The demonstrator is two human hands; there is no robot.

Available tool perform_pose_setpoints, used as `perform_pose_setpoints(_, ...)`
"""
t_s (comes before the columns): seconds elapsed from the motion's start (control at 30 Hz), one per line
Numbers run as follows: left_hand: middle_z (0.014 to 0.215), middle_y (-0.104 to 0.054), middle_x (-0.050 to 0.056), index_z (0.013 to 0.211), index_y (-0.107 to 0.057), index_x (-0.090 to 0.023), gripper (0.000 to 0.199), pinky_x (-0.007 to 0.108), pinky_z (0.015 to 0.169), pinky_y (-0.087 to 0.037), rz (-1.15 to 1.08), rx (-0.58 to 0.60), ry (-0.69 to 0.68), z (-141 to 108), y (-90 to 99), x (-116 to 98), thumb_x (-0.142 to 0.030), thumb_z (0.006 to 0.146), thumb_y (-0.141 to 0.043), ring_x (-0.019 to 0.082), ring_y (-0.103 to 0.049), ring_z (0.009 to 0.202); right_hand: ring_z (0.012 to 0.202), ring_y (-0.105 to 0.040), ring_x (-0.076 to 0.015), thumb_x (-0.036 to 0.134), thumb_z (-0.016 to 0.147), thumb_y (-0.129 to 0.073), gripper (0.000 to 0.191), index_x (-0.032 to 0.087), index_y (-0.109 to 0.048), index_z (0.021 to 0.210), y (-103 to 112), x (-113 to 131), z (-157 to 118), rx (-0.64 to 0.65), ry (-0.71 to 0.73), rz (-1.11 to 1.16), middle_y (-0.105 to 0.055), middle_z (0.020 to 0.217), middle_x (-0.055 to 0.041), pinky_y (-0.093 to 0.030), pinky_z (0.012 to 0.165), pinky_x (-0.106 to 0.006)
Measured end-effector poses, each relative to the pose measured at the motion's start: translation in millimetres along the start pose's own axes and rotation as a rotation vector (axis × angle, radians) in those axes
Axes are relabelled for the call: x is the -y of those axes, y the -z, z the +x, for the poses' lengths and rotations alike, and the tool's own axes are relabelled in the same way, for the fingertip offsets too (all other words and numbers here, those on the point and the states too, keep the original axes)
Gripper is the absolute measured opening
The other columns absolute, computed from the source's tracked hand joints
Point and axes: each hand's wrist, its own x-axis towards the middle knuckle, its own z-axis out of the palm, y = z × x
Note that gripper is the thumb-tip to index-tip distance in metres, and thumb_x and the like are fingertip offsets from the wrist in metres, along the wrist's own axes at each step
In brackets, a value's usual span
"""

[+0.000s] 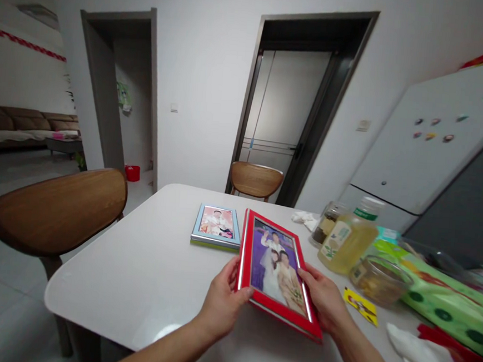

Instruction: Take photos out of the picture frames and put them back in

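Note:
A red picture frame [271, 307] with a silver inner edge and a group photo on a purple ground is held up, tilted, above the table. My left hand [224, 298] grips its left edge, thumb on the front. On the opposite edge, my right hand [325, 298] is closed round it with the thumb over the rim. Fingers behind the frame are partly hidden. Just beyond, to the left, a light blue picture frame [195, 232] with a pinkish photo lies face up on the table, with a green edge showing beneath it.
The white table [142, 273] carries a bottle of yellow liquid [347, 242], a dark-filled jar [325, 224], a glass bowl [379, 281], a yellow packet [361, 306], a green package [450, 298] and a crumpled tissue [424, 357] on the right. Wooden chairs [61, 208] stand left and behind.

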Motion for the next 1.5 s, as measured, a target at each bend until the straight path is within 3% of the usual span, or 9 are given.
perform_pose_setpoints(0.23,0.107,-0.058,0.002,0.109,-0.043,-0.021,0.045,0.027,0.078,-0.047,0.549,-0.002,0.080,28,-9.7,67,-0.006,0.067,-0.052,0.016,-0.057,0.089,0.068,-0.062,-0.0231,0.028,0.061,-0.053,0.032,0.014,-0.063,0.087,36,-7,52,-0.201,0.032,-0.406,-0.067,0.067,-0.0087,-0.046,0.059,-0.031)
perform_pose_setpoints(0.53,0.111,-0.056,0.007,0.113,-0.042,-0.017,0.045,0.031,0.084,-0.042,0.918,0.027,0.091,43,3.8,66,-0.022,0.070,-0.055,0.021,-0.053,0.099,0.097,-0.051,-0.0321,0.023,0.056,-0.054,0.036,0.011,-0.064,0.089,36,-12,66,-0.296,0.157,-0.645,-0.063,0.092,-0.0168,-0.034,0.084,-0.042)
perform_pose_setpoints(0.73,0.136,-0.024,0.012,0.120,-0.033,-0.015,0.057,0.046,0.101,-0.008,1.276,-0.067,0.031,83,68.1,35,-0.014,0.068,-0.056,0.026,-0.013,0.126,0.103,-0.048,-0.0237,0.029,0.064,-0.051,0.040,0.015,-0.057,0.101,-34,6,26,-0.054,0.358,-0.456,-0.056,0.109,-0.0108,-0.031,0.090,-0.036)
perform_pose_setpoints(0.87,0.130,-0.034,0.011,0.108,-0.044,-0.016,0.038,0.048,0.098,-0.013,1.419,-0.065,0.056,85,107.1,24,-0.008,0.072,-0.049,0.026,-0.025,0.121,0.085,-0.058,-0.0190,0.030,0.061,-0.055,0.036,0.015,-0.059,0.094,-101,-6,-6,0.168,0.304,-0.229,-0.063,0.091,-0.0067,-0.042,0.079,-0.033)
perform_pose_setpoints(1.0,0.119,-0.045,0.011,0.097,-0.049,-0.016,0.024,0.042,0.092,-0.026,1.450,-0.061,0.029,62,114.1,20,-0.008,0.076,-0.040,0.024,-0.035,0.113,0.061,-0.061,-0.0171,0.035,0.062,-0.056,0.026,0.015,-0.056,0.078,-141,-27,-23,0.244,0.104,0.013,-0.063,0.066,-0.0046,-0.049,0.059,-0.032)
perform_pose_setpoints(1.2,0.086,-0.058,0.003,0.082,-0.053,-0.018,0.020,0.032,0.079,-0.038,1.316,-0.028,-0.019,19,98.9,18,-0.006,0.067,-0.049,0.019,-0.050,0.087,0.060,-0.060,-0.0133,0.033,0.066,-0.051,0.014,0.020,-0.047,0.071,-162,-38,-23,0.190,-0.029,0.321,-0.060,0.059,0.0018,-0.050,0.063,-0.029)
perform_pose_setpoints(1.3,0.081,-0.058,0.002,0.082,-0.053,-0.017,0.018,0.031,0.076,-0.041,1.194,-0.083,-0.045,3,96.2,12,-0.008,0.067,-0.050,0.018,-0.052,0.082,0.063,-0.060,-0.0143,0.031,0.063,-0.053,0.017,0.020,-0.049,0.076,-165,-32,-33,0.180,-0.007,0.392,-0.061,0.063,0.0019,-0.049,0.063,-0.028)
perform_pose_setpoints(1.4,0.098,-0.056,0.006,0.102,-0.046,-0.017,0.031,0.033,0.082,-0.039,1.066,-0.174,-0.078,-8,98.9,-4,-0.017,0.072,-0.050,0.018,-0.051,0.092,0.069,-0.060,-0.0168,0.032,0.065,-0.053,0.027,0.018,-0.051,0.088,-156,-15,-59,0.233,0.051,0.409,-0.064,0.074,-0.0008,-0.049,0.066,-0.030)
perform_pose_setpoints(1.5,0.119,-0.045,0.011,0.119,-0.030,-0.016,0.047,0.032,0.088,-0.036,0.797,-0.246,-0.096,-17,100.7,-31,-0.026,0.077,-0.048,0.019,-0.044,0.108,0.078,-0.059,-0.0187,0.033,0.070,-0.050,0.034,0.020,-0.051,0.101,-135,7,-92,0.301,0.307,0.222,-0.063,0.088,-0.0029,-0.048,0.071,-0.032)
